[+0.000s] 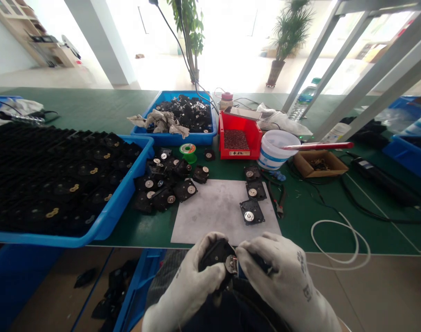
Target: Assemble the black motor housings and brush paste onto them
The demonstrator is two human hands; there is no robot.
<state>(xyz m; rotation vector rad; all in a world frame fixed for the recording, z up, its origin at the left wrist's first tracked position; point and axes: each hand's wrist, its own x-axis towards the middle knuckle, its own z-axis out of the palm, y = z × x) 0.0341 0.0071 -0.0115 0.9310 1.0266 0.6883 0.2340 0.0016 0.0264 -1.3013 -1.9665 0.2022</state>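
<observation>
Left hand (186, 281) and right hand (283, 276), both gloved, are closed on one black plastic housing (215, 253), which is held between them just ahead of the torso. Its long axis is set roughly crosswise; more of it is covered by the left hand, and a small metal fitting (231, 264) is exposed toward the right hand. Similar housings (184, 190) are laid beyond, on a green bench mat (300, 221).
</observation>
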